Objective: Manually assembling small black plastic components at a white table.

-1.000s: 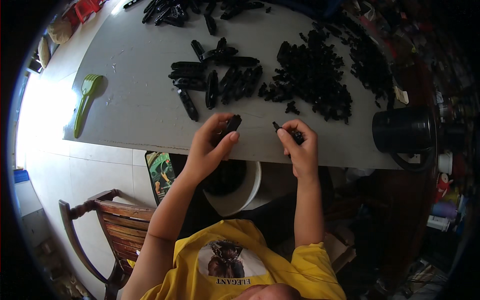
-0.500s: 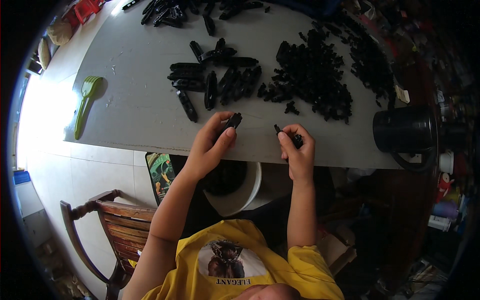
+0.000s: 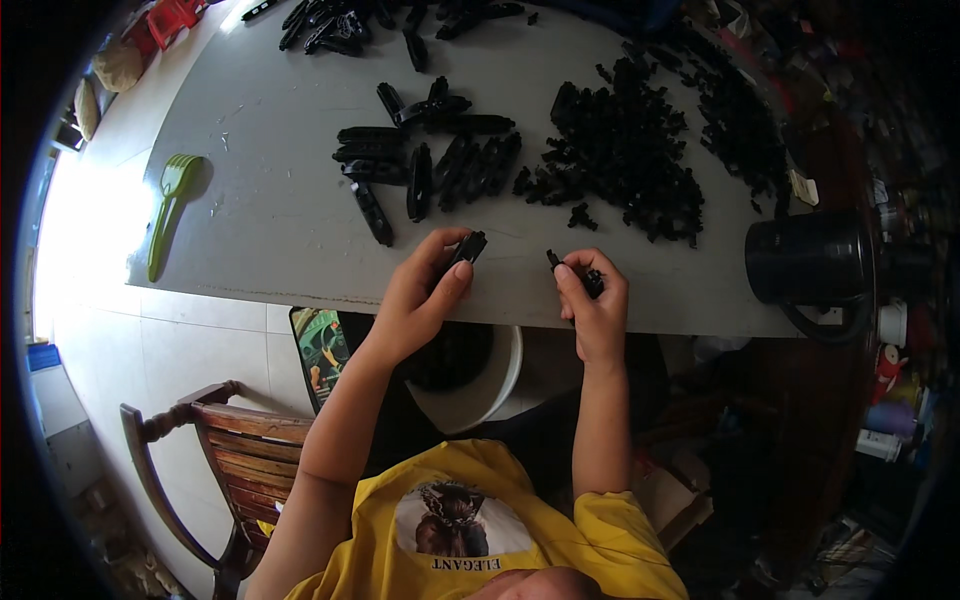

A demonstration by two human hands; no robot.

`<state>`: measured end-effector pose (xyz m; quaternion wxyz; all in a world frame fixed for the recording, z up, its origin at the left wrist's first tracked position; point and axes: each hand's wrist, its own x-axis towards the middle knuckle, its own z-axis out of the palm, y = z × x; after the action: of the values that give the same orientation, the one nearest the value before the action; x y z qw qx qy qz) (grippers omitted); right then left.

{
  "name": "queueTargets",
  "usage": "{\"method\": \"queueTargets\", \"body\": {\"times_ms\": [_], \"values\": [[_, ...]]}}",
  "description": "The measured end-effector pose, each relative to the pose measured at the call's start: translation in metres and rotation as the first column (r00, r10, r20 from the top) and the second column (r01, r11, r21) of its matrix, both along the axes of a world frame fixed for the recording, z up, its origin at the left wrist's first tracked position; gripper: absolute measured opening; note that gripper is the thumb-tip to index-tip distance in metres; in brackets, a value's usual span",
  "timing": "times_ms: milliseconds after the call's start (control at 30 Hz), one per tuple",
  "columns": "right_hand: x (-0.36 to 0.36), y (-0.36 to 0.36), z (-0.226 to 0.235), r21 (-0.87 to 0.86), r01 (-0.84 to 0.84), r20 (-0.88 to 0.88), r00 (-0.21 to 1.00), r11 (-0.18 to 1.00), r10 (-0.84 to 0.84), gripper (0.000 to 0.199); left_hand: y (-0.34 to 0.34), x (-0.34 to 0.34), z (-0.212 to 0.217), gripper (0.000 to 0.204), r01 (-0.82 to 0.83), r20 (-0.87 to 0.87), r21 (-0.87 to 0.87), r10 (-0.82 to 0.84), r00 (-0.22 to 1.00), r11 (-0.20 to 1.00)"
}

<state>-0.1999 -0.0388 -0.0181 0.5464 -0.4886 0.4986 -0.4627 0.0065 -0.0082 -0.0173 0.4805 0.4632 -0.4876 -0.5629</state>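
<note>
Broadly, a grey desk [image 3: 270, 225] with a curved left edge, scuffed and dotted with clear scraps, fills the upper half of the view. Over its near edge, the left hand [image 3: 425, 285] grips a long black plastic part [image 3: 468, 248] between thumb and fingers, one end poking out; the right hand [image 3: 598, 305], well apart from it, is closed around small black pieces [image 3: 594, 284], with a thin tip sticking out past the thumb. Beyond the hands lies a cluster of similar long black parts [image 3: 419, 182], some side by side, others crossing. Just right of these spreads a jagged heap of little black bits [image 3: 640, 150], and more long parts [image 3: 335, 42] are piled at the far side. A green fork-shaped tool [image 3: 164, 220] lies near the left edge, and a black mug-like vessel [image 3: 808, 260] is at the right end. Below the desk, a white bucket [image 3: 513, 372] shows dark contents too dim to make out. To the left, a slatted wooden chair [image 3: 255, 428] stands on a pale tiled floor [image 3: 200, 350], brightly lit from that side; the right of the room is dark and cluttered.
</note>
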Motion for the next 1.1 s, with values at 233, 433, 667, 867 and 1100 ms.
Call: {"method": "queueTargets", "body": {"times_ms": [233,433,667,867,1100], "values": [[0.0011,-0.0003,0.0,-0.008,-0.002,-0.023,1.0,1.0,0.001,0.011,0.0007,0.0009,-0.0035,0.038,0.006,0.007,-0.01,-0.006,1.0,1.0],[0.001,0.0001,-0.0006,-0.007,-0.003,-0.026,1.0,1.0,0.003,0.011,0.001,0.0007,-0.0032,0.037,0.009,0.011,-0.008,-0.008,1.0,1.0],[0.0022,0.0007,0.001,-0.007,0.016,-0.024,1.0,1.0,-0.016,0.011,0.0007,0.0,-0.0009,0.037,0.008,0.021,-0.015,-0.008,1.0,1.0],[0.0013,0.0007,-0.0011,-0.01,0.015,-0.026,1.0,1.0,-0.015,0.012,0.0004,0.0003,-0.0015,0.038,0.011,0.023,-0.027,-0.01,1.0,1.0],[0.0013,0.0004,-0.0019,-0.018,0.009,-0.024,1.0,1.0,-0.009,0.012,0.0005,0.0005,0.0002,0.039,0.009,0.022,-0.023,-0.009,1.0,1.0]]}}
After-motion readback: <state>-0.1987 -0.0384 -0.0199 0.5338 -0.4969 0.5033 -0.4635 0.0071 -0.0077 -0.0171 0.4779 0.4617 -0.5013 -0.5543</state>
